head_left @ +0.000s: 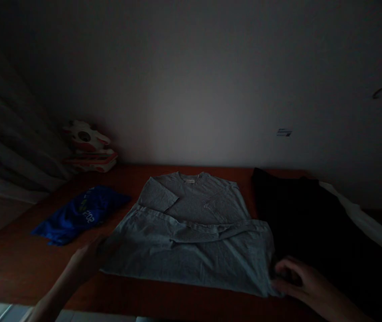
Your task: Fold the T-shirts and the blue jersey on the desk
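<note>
A grey T-shirt [191,250] lies front up on the wooden table, its collar toward the wall and its lower half folded up over the chest. Both short sleeves are tucked inward. At the near right corner of the folded part, my right hand [298,281] has its thumb and fingers closed on the fabric. My left hand [85,261] is at the shirt's left edge; its fingers are dark and blurred against the cloth, so their grip is unclear.
A bundled blue garment [80,214] with pale print lies to the left. Black clothing [298,219] covers the right side, with a white garment [362,214] beyond it. A cow-shaped toy [88,143] stands in the back left corner by a curtain [6,134]. The wall [191,89] bounds the wooden table [13,259].
</note>
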The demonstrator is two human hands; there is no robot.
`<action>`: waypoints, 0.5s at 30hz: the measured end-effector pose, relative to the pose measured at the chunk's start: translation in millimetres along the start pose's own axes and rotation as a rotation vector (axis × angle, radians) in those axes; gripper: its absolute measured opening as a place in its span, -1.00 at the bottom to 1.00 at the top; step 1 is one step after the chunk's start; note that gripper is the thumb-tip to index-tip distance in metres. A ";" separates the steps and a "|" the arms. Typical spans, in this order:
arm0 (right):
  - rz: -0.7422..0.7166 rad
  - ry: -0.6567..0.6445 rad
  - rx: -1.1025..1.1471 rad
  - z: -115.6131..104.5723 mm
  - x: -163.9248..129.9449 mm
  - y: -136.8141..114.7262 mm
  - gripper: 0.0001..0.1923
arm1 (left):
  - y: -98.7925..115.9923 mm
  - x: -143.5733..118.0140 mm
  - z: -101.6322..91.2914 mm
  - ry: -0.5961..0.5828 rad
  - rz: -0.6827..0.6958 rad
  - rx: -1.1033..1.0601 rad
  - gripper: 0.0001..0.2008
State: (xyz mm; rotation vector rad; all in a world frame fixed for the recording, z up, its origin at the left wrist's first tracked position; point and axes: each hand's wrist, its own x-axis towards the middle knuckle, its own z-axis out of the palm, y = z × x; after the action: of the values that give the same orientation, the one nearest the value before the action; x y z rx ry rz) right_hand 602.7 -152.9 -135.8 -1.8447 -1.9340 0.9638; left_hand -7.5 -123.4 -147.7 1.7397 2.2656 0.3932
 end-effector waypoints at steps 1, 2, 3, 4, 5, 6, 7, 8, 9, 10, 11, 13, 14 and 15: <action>-0.016 0.009 -0.014 3.5 -0.7 -2.7 -0.65 | -3.2 -2.2 1.9 0.003 -0.015 -0.013 -0.68; -0.022 0.027 -0.021 6.2 0.1 -4.3 -0.66 | -6.2 -3.8 3.6 0.017 -0.028 -0.032 -0.68; -0.025 0.047 -0.020 7.7 1.9 -4.6 -0.65 | -9.3 -5.2 5.2 0.036 -0.036 -0.058 -0.68; -0.028 0.063 -0.015 8.0 3.8 -3.8 -0.64 | -12.9 -6.5 6.7 0.061 -0.045 -0.082 -0.67; -0.030 0.072 -0.008 7.4 5.3 -2.0 -0.63 | -17.1 -8.0 8.2 0.084 -0.052 -0.103 -0.66; -0.030 0.074 -0.001 6.1 5.9 0.6 -0.63 | -21.8 -9.9 9.6 0.103 -0.053 -0.117 -0.65; -0.025 0.070 0.005 4.7 5.5 3.7 -0.64 | -26.9 -12.0 10.8 0.116 -0.046 -0.122 -0.65; -0.012 0.064 0.013 3.6 4.2 6.9 -0.67 | -32.0 -14.4 11.9 0.116 -0.041 -0.119 -0.66; 0.007 0.059 0.018 3.2 2.1 10.1 -0.69 | -36.4 -16.9 12.8 0.108 -0.041 -0.107 -0.66; 0.028 0.063 0.015 3.9 -0.3 13.1 -0.70 | -39.9 -19.5 13.5 0.093 -0.042 -0.092 -0.67; 0.049 0.077 -0.002 5.5 -2.6 15.8 -0.68 | -41.9 -22.0 14.1 0.074 -0.046 -0.073 -0.67; 0.068 0.131 -0.069 10.9 -5.9 20.2 -0.63 | -41.1 -26.5 15.0 0.059 -0.069 -0.023 -0.66; 0.059 0.161 -0.106 14.0 -6.5 21.9 -0.63 | -38.4 -28.3 15.3 0.058 -0.083 0.004 -0.65; 0.044 0.185 -0.137 16.6 -6.1 23.1 -0.64 | -34.5 -29.6 15.5 0.057 -0.090 0.029 -0.64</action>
State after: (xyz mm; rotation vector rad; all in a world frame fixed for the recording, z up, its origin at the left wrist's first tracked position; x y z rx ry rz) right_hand 610.6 -164.3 -161.4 -1.9822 -1.8961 0.6597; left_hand -25.4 -159.7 -173.5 1.6523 2.3906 0.3984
